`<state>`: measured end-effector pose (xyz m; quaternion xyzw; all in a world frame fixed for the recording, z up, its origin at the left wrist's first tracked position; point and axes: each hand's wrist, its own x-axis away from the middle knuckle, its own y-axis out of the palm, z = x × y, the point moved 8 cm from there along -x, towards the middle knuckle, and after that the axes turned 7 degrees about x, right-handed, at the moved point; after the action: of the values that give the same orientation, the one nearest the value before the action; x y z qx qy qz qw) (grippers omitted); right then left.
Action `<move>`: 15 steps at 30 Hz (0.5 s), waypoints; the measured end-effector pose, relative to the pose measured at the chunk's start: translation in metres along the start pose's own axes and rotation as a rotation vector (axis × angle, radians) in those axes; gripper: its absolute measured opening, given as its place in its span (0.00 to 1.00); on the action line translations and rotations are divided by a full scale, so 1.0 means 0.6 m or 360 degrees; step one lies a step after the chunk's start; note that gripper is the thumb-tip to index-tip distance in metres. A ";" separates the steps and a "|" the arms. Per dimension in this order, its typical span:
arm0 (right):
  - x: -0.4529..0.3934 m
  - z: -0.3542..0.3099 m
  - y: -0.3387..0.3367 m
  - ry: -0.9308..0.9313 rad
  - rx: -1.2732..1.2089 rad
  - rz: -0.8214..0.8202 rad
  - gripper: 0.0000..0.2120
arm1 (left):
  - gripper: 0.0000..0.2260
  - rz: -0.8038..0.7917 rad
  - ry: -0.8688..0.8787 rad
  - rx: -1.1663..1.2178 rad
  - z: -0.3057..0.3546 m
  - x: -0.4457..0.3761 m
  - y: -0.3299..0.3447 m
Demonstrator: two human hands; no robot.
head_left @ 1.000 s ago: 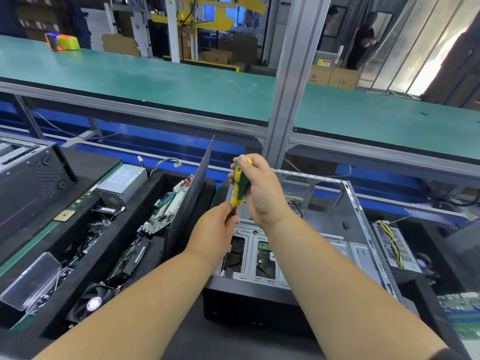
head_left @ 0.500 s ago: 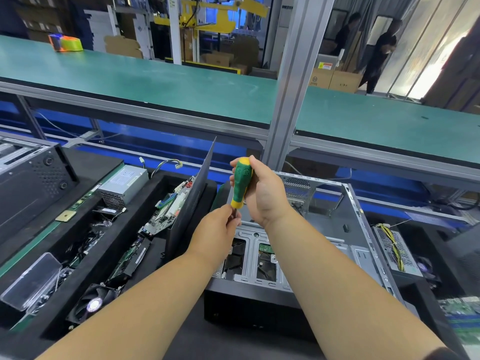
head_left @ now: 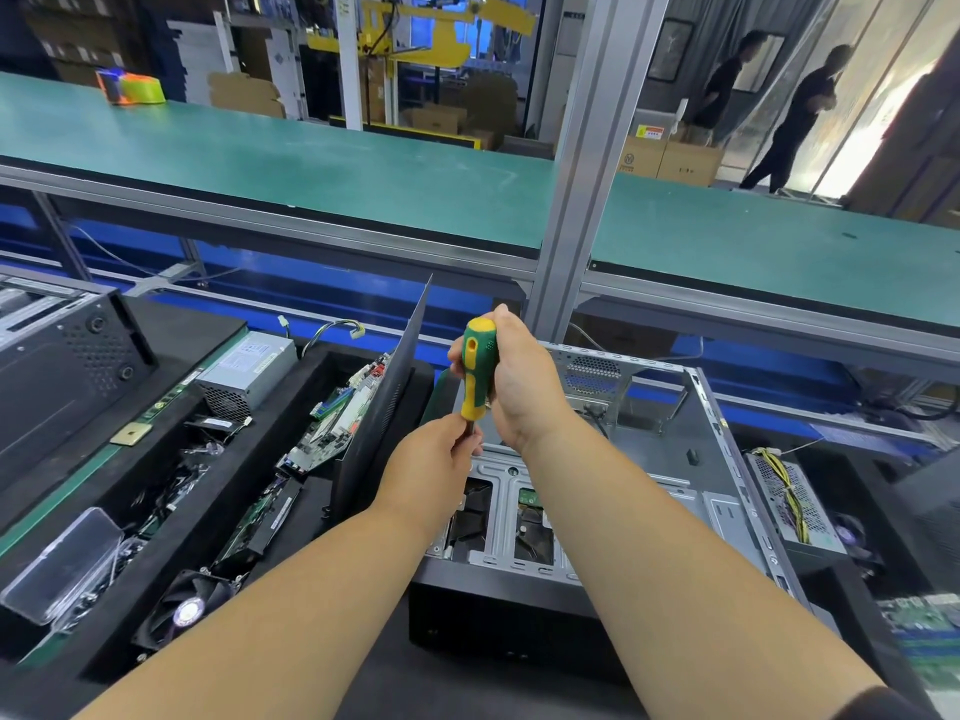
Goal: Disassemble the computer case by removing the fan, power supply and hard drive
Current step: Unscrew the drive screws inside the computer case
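Computer case [head_left: 691, 491] open-topped, right hand [head_left: 519, 381] gripping screwdriver [head_left: 477, 376]

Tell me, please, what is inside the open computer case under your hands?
Inside the computer case I see a metal drive cage with a green circuit board showing through one opening. The arms and hands cover whatever lies behind them.

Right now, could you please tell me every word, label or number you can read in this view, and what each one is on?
No text here can be read.
Power supply label: print too small.
Cardboard box sticker, yellow and red: blurred.
Cardboard box logo: blurred.
Circuit board markings: too small.
Screwdriver in the right hand: no lettering visible.
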<state>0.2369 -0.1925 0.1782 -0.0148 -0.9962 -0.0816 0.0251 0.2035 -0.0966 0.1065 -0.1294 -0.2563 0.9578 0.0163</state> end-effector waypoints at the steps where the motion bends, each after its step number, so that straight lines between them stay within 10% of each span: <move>1: -0.001 0.000 -0.003 0.0004 0.0026 0.0029 0.18 | 0.08 -0.0003 -0.0007 0.0006 0.000 0.000 0.001; 15: 0.028 -0.012 -0.013 -0.0258 0.0188 0.0055 0.05 | 0.08 0.0003 0.0102 -0.0067 0.003 -0.003 0.001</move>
<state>0.2201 -0.2008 0.1847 -0.0369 -0.9977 -0.0207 -0.0534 0.2049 -0.0980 0.1085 -0.1606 -0.2755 0.9476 0.0210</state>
